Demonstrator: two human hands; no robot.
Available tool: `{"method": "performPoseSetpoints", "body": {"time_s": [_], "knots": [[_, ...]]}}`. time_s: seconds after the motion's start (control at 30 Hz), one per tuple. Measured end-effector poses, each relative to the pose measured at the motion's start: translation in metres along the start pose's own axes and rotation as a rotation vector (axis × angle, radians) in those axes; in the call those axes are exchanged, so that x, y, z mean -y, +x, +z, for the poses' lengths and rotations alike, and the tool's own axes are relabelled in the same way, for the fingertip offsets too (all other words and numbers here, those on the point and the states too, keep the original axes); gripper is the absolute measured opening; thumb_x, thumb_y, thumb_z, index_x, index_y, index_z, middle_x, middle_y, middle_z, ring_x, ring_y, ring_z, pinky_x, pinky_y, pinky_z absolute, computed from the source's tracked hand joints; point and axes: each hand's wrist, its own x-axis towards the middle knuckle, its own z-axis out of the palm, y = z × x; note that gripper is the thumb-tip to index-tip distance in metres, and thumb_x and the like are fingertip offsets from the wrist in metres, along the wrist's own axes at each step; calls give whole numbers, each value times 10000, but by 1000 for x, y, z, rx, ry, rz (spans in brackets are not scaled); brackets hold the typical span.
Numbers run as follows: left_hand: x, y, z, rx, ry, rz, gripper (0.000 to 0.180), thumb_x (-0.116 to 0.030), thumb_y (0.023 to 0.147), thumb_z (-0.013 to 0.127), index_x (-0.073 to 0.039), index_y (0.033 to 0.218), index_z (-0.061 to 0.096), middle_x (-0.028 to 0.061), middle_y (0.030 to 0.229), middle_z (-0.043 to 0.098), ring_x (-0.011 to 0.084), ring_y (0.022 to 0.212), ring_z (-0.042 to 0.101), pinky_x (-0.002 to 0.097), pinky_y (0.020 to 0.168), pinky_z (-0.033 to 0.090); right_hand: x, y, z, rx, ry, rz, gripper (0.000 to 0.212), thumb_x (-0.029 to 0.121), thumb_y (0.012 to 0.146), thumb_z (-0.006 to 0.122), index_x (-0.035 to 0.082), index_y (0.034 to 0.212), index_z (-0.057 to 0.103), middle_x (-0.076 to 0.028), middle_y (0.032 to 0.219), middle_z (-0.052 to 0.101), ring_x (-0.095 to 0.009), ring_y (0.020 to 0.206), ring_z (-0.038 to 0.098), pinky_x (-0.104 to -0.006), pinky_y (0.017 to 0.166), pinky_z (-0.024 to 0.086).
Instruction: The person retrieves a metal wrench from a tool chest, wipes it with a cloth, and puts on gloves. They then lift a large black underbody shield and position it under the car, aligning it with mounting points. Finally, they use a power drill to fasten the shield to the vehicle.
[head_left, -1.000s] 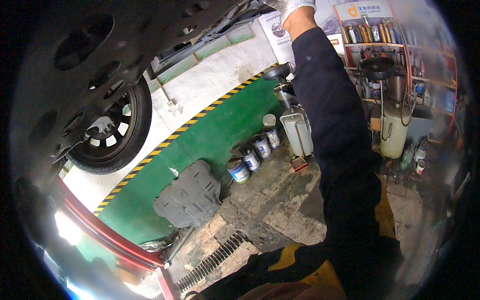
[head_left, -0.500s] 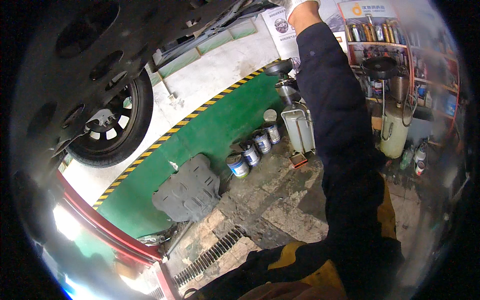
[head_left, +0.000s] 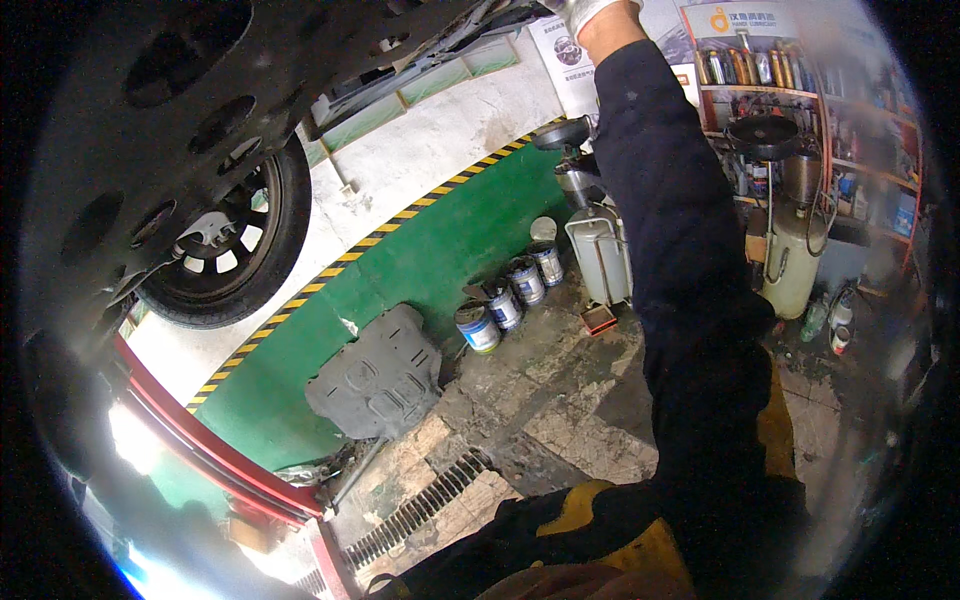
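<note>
My right arm (head_left: 675,210), in a dark sleeve, reaches up to the top edge of the view. Only the wrist and part of my right hand (head_left: 588,12) show there, in a white glove. Its fingers are cut off by the frame, so what they touch or hold is hidden. Just left of the hand is the dark underside of a raised car (head_left: 330,50), with round and oval openings in it. One wheel (head_left: 235,250) hangs at its left. My left hand is out of view.
A red lift post (head_left: 205,440) stands at lower left. A grey undertray panel (head_left: 375,375) leans on the green wall beside several paint cans (head_left: 478,328). Two oil drainers, one grey (head_left: 598,255) and one pale (head_left: 795,260), flank my arm. Shelves (head_left: 760,92) hold bottles. A floor grate (head_left: 420,510) lies below.
The view has shifted very slightly, so the car, wheel and shelves sit a little differently. My right arm stays raised in nearly the same pose.
</note>
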Motion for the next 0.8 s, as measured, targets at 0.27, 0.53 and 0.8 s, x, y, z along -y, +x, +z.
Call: {"method": "performPoseSetpoints", "body": {"time_s": [0.27,0.53,0.8], "knots": [[-2,4,-7,1,2,-2,549,-363,1087,420,-51,1537,457,108,1599,454,247,1420,487,390,1176,398,-2,-4,-8,192,68,-3,378,360,976,727,38,1156,643,-125,940,676,-268,738,636,-411,702,566],[-5,8,-12,0,-24,-5,578,-394,1083,417,-35,1534,452,126,1584,468,256,1400,504,382,1167,410,7,-27,10,-42,-94,-17,329,370,993,700,53,1079,678,-100,936,669,-235,722,617,-384,573,516],[-13,12,-9,-14,-143,7,609,-426,1080,414,-19,1531,447,144,1569,481,264,1381,522,374,1157,422,8,-32,6,-16,-226,-51,312,451,988,677,145,1000,618,-45,805,614,-208,680,575,-380,582,481]]}}
